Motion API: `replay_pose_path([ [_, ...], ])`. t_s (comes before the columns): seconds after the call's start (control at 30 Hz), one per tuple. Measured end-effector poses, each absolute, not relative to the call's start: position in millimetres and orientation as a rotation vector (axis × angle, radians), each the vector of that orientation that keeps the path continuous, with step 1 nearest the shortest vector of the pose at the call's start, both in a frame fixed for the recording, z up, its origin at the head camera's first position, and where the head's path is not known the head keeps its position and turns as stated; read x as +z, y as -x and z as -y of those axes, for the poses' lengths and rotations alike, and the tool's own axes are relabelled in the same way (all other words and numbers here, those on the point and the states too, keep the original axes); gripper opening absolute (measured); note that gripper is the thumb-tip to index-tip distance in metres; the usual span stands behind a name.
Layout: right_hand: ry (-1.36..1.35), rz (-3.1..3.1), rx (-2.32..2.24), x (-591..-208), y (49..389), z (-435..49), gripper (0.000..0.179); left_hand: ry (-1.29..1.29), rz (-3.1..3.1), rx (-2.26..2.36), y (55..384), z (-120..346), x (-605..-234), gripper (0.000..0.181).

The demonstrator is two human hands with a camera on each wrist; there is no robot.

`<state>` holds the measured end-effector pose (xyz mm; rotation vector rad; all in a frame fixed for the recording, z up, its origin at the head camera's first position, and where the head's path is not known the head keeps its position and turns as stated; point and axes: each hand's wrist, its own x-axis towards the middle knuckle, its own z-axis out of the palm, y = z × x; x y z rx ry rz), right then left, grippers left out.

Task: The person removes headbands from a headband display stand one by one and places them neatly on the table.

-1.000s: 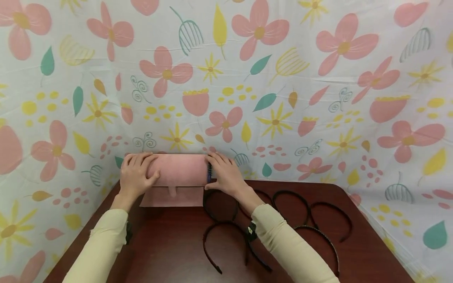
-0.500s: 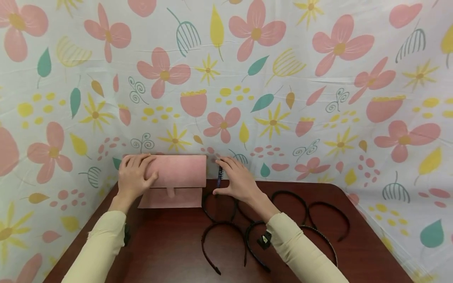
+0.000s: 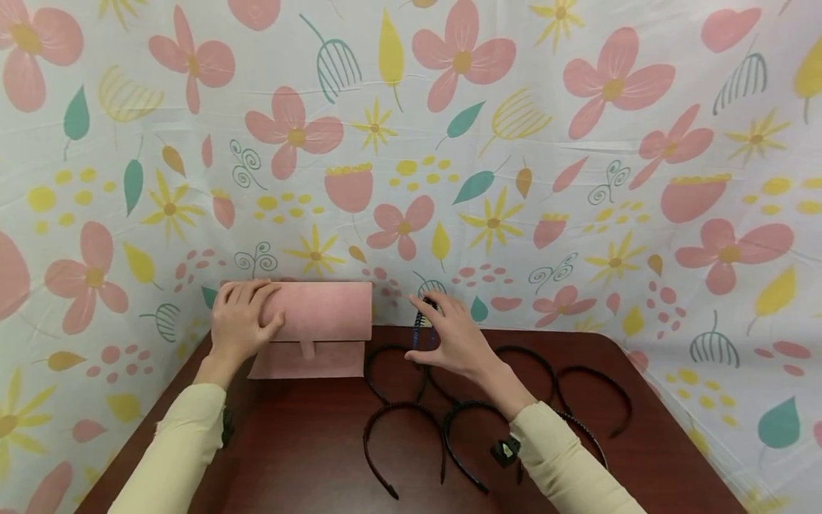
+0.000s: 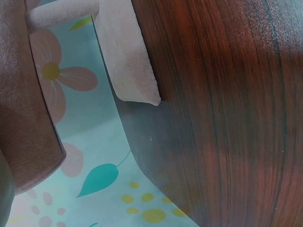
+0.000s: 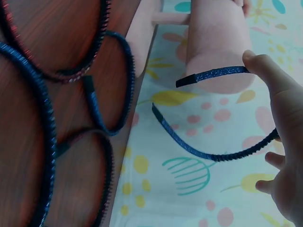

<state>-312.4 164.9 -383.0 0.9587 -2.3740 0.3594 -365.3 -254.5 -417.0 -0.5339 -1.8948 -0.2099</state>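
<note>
A pink padded headband stand (image 3: 327, 310), a fat horizontal roll on a short post and flat base, stands at the back left of the table. My left hand (image 3: 240, 318) holds the roll's left end, fingers over the top and thumb on the front. Right of the roll and apart from it, my right hand (image 3: 454, 335) holds a glittery blue headband (image 5: 222, 72) between thumb and fingers. In the right wrist view, the headband's two dark tips point toward the roll. The roll carries no headband on its visible part.
Several dark headbands lie on the brown table (image 3: 289, 442), among them a reddish one (image 3: 367, 435) in front and a black one (image 3: 606, 378) at the right. A floral cloth (image 3: 398, 143) hangs close behind the table.
My right hand has moved right with the blue headband, from the roll's right end to a gap away from it. My left hand stays on the roll.
</note>
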Motion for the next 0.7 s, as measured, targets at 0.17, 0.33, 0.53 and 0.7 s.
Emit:
replay_pose_path([
  [0.17, -0.954, 2.429, 0.427, -389, 307, -178, 0.091, 0.532, 1.895, -0.216, 365, 255, -418, 0.058],
  [0.33, -0.918, 2.467, 0.447, -393, 301, -189, 0.089, 0.535, 1.882, -0.223, 366, 255, -418, 0.057],
  [0.53, -0.875, 2.477, 0.419, -395, 294, -205, 0.092, 0.539, 1.877, -0.221, 365, 254, -418, 0.058],
  [0.7, -0.812, 2.527, 0.43, -395, 288, -220, 0.09, 0.542, 1.881, -0.226, 365, 254, -418, 0.057],
])
